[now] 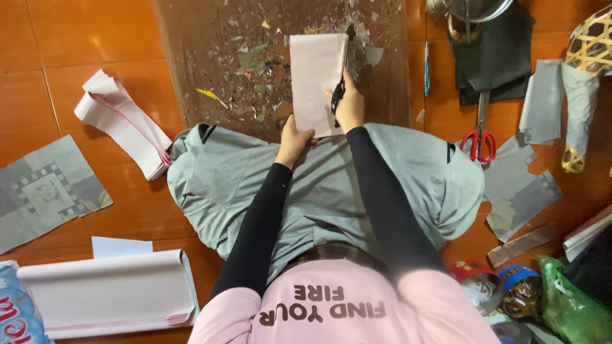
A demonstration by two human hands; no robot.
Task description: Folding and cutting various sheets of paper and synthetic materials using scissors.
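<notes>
Scrap-strewn board [210,76]; left hand [294,139] pinches paper stack [317,83] bottom edge, right hand [349,105] grips black cutter [338,95] along right edge.

blue-white packet [16,306] bottom left, green bag [569,306] bottom right

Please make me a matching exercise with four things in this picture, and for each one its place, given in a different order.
Things:
1. red-handled scissors
2. blue pen
3. folded pink paper stack
4. green plastic bag

Places:
A. on the brown cutting board, held by the left hand, with the right hand at its edge
B. bottom right corner of the view
C. on the floor just right of the board, near the top
D. on the floor right of the person's knee

Pairs: 1-D, 2-C, 3-A, 4-B
</notes>
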